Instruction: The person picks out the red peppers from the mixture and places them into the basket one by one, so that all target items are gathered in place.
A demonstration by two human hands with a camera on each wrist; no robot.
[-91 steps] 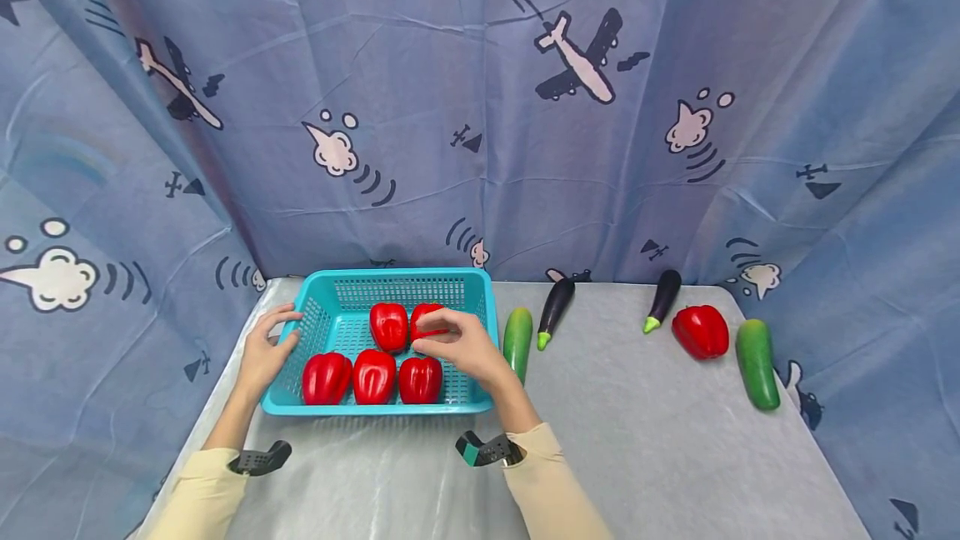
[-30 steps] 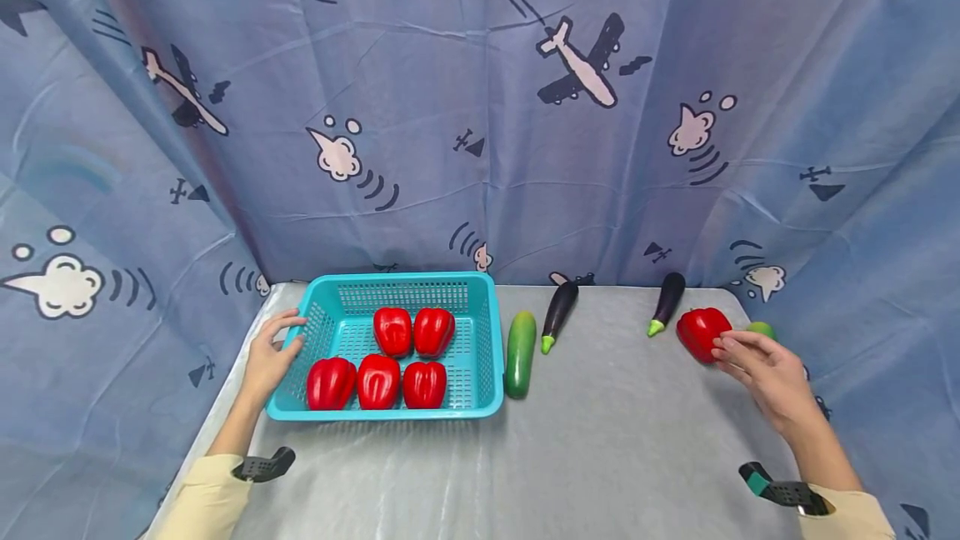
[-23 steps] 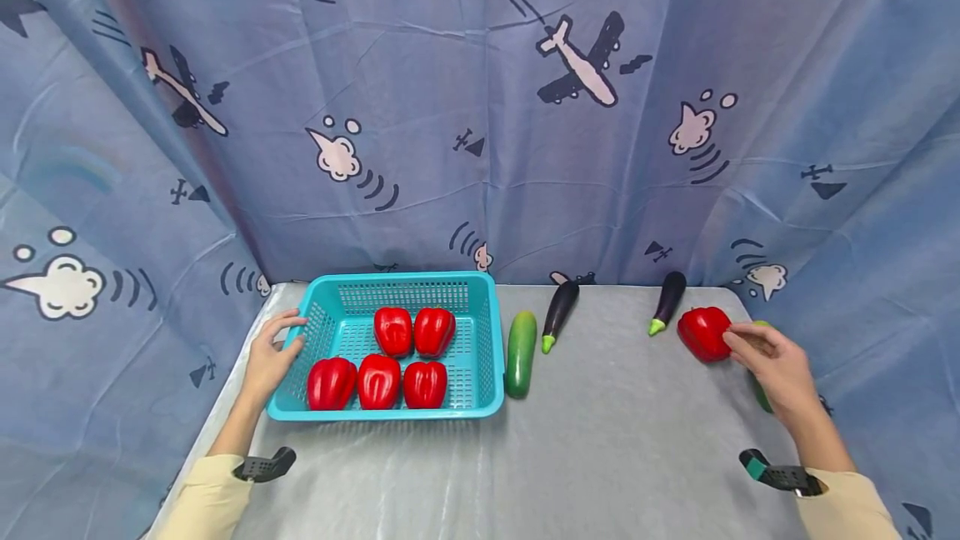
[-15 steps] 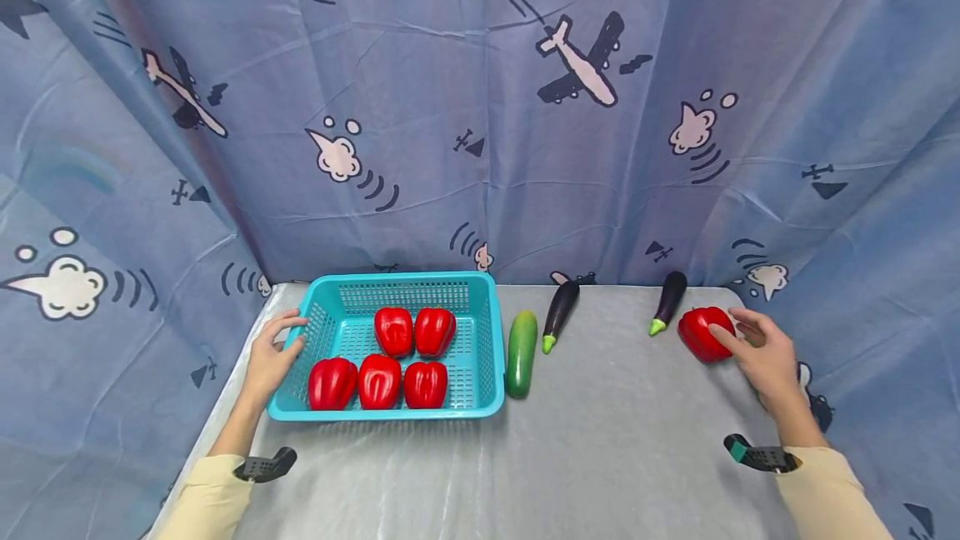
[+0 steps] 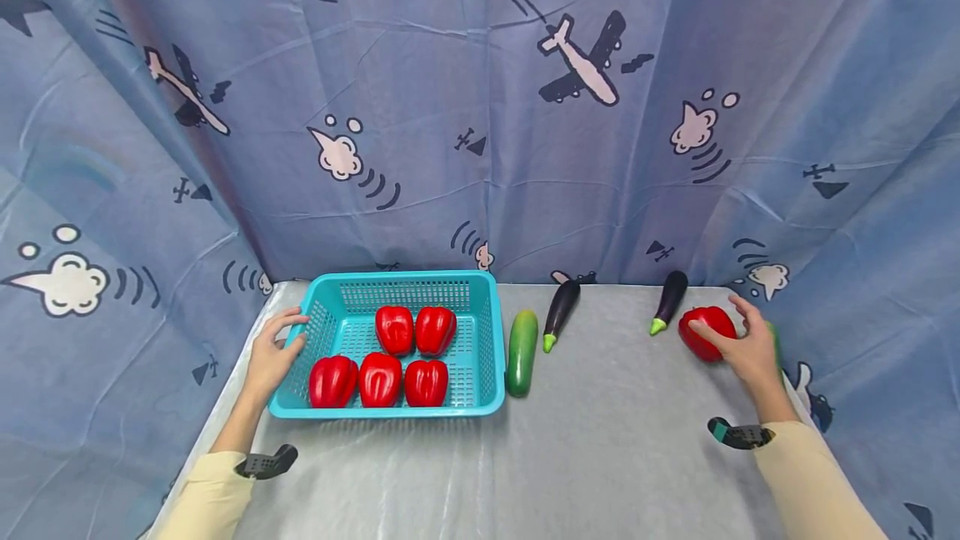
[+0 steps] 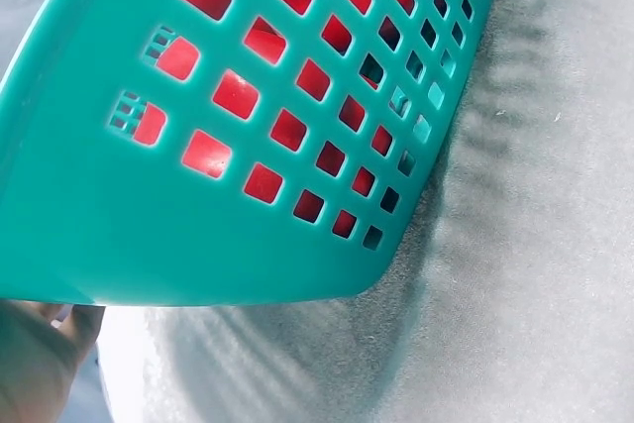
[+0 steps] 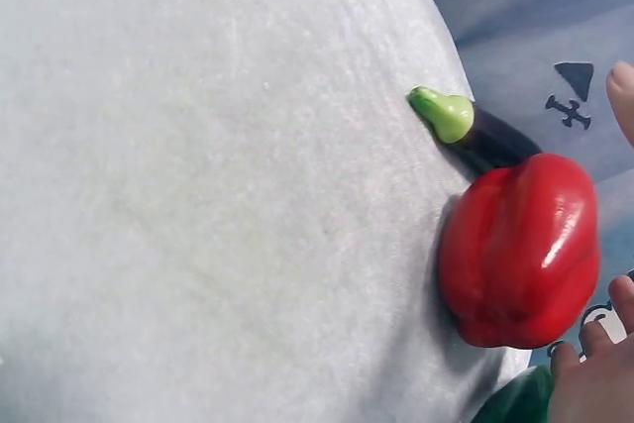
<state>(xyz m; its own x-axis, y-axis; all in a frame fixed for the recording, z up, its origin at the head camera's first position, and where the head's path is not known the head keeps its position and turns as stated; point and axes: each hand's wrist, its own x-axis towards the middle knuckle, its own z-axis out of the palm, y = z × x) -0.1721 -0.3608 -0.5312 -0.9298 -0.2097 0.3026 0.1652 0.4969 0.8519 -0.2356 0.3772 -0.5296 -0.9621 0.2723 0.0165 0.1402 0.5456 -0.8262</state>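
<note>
In the head view, my right hand [image 5: 750, 348] is at a red bell pepper [image 5: 705, 332] on the right of the table. Its thumb and fingers are spread around the pepper; in the right wrist view the fingers [image 7: 594, 344] and the pepper [image 7: 520, 250] look apart. My left hand [image 5: 272, 352] rests with loosely extended fingers on the left rim of a turquoise basket [image 5: 382, 412]. Several red bell peppers [image 5: 380, 379] lie inside it. The left wrist view shows that basket's perforated wall [image 6: 198, 235], with part of the left hand [image 6: 45, 359] at its edge.
A cucumber [image 5: 521, 352] lies beside the basket's right side, with an eggplant [image 5: 561, 312] close by. Another eggplant [image 5: 669, 302] lies left of the lone pepper. A second cucumber [image 5: 776, 344] is mostly behind my right hand. A patterned curtain [image 5: 480, 107] borders the grey-white table [image 5: 592, 457].
My right hand has left the basket, where a pepper now sits uncovered, and moved right to the lone pepper, its thumb now over it. The left hand has stayed at the basket rim.
</note>
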